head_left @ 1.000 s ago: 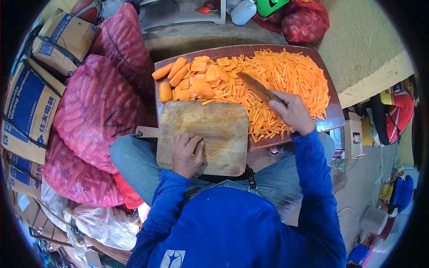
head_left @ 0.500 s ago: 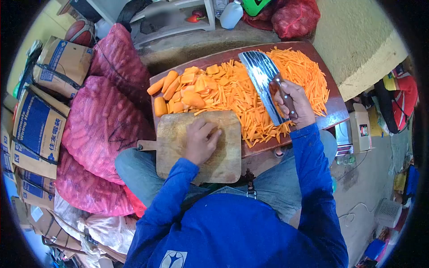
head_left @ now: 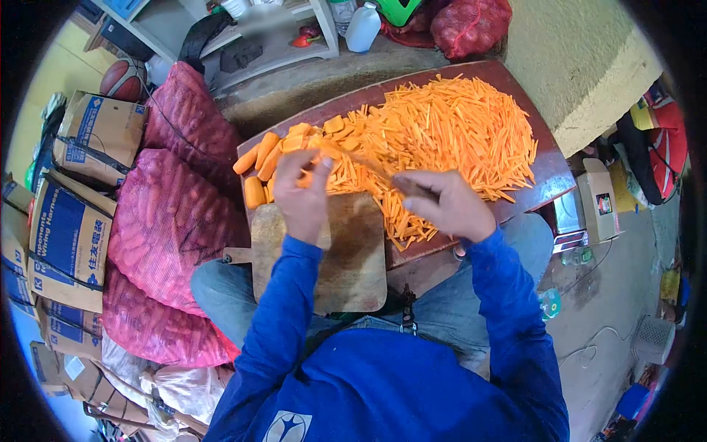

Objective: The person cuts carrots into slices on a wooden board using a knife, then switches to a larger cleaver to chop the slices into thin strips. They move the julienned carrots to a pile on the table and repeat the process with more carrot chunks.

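Observation:
My right hand grips the wooden handle of a wide-bladed knife, now turned nearly edge-on and pointing left over the carrots. My left hand is raised above the far edge of a wooden cutting board, its thumb and fingertips brought close together near the knife's tip. Whatever lies between those fingertips blends with the orange behind. Thick carrot pieces and whole peeled carrots lie beyond the left hand. A large heap of carrot sticks covers the right of the table. The board rests across my lap.
The dark red table stands before my knees. Mesh sacks of carrots and cardboard boxes crowd the left. A concrete block rises at the back right. Behind stand a shelf and a plastic jug.
My left hand has lifted off the board and moved up toward the carrots. The right hand has shifted left, turning the knife from broadside to nearly edge-on and off the heap.

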`<state>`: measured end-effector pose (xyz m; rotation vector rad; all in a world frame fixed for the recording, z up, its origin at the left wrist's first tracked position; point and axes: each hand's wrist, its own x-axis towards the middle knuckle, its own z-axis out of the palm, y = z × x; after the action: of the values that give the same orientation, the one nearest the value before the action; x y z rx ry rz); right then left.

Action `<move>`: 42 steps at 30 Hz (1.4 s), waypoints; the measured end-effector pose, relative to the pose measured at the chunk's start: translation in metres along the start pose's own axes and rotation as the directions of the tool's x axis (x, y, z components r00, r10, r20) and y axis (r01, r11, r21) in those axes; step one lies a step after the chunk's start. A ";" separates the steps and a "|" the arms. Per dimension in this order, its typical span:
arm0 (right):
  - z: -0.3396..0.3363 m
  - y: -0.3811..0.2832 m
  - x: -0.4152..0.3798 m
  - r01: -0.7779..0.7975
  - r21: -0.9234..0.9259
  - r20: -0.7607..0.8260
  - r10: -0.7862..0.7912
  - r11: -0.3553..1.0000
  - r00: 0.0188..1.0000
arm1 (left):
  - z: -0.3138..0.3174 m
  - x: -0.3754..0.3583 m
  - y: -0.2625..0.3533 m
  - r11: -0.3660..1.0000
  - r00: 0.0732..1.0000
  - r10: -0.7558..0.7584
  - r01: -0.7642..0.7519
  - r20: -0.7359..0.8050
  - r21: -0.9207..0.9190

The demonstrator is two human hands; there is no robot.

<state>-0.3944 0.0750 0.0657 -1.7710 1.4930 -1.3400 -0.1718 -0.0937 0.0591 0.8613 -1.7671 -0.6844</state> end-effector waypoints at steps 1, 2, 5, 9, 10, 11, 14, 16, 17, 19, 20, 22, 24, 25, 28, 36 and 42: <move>0.004 -0.009 -0.003 0.000 0.008 0.003 0.000 1.000 1.000 | -0.011 0.014 0.008 1.000 1.000 -0.003 0.003 0.000 0.008; 0.004 -0.024 -0.004 0.010 -0.198 0.103 0.010 0.980 0.995 | -0.022 0.027 0.017 1.000 0.988 -0.013 0.015 0.154 -0.013; 0.012 -0.040 -0.006 0.086 -0.425 0.204 0.003 0.901 0.979 | -0.026 0.044 0.018 0.986 0.887 0.113 -0.156 0.447 0.059; 0.016 -0.047 -0.006 0.220 -0.554 0.234 -0.103 0.803 0.967 | -0.011 0.045 0.010 0.941 0.702 0.090 -0.293 0.706 0.171; 0.016 -0.047 -0.007 0.250 -0.604 0.260 -0.110 0.757 0.959 | -0.007 0.045 0.009 0.916 0.691 0.044 -0.317 0.721 0.248; 0.017 -0.046 -0.007 0.246 -0.605 0.258 -0.106 0.758 0.960 | 0.000 0.044 0.000 0.909 0.712 0.128 -0.362 0.691 0.205; 0.020 -0.043 -0.008 0.259 -0.632 0.281 -0.095 0.731 0.955 | 0.017 0.042 -0.001 0.782 0.693 0.212 -0.543 0.689 0.306; 0.025 -0.046 -0.009 0.284 -0.624 0.264 -0.146 0.728 0.953 | 0.020 0.041 -0.002 0.772 0.667 0.227 -0.567 0.710 0.286; 0.026 -0.048 -0.009 0.285 -0.624 0.263 -0.147 0.728 0.953 | 0.023 0.042 -0.009 0.760 0.716 0.270 -0.569 0.644 0.314; 0.025 -0.053 -0.009 0.283 -0.591 0.287 -0.131 0.755 0.949 | 0.027 0.046 -0.028 0.748 0.756 0.316 -0.570 0.574 0.340; 0.025 -0.052 -0.010 0.283 -0.591 0.287 -0.131 0.755 0.949 | 0.028 0.050 -0.038 0.784 0.795 0.289 -0.517 0.534 0.345; 0.027 -0.050 -0.010 0.276 -0.560 0.298 -0.121 0.781 0.947 | 0.031 0.056 -0.051 0.815 0.831 0.257 -0.461 0.494 0.352; 0.028 -0.048 -0.011 0.263 -0.539 0.312 -0.101 0.800 0.945 | 0.034 0.061 -0.055 0.781 0.804 0.273 -0.506 0.528 0.366; 0.027 -0.046 -0.011 0.247 -0.520 0.327 -0.076 0.818 0.942 | 0.035 0.064 -0.053 0.780 0.803 0.274 -0.507 0.529 0.367; 0.026 -0.042 -0.013 0.216 -0.493 0.327 -0.050 0.843 0.944 | 0.042 0.068 -0.054 0.806 0.723 0.141 -0.481 0.677 0.346; 0.022 -0.032 -0.014 0.158 -0.493 0.318 0.008 0.856 0.948 | 0.041 0.063 -0.062 0.901 0.870 0.289 -0.388 0.399 0.193; 0.018 -0.025 -0.014 0.064 -0.423 0.320 0.083 0.904 0.944 | -0.028 0.016 -0.035 0.986 0.937 0.137 -0.161 0.321 0.052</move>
<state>-0.3658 0.0914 0.0739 -2.1218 1.6816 -0.6816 -0.1409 -0.1285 0.0499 0.6859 -2.1361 -0.6862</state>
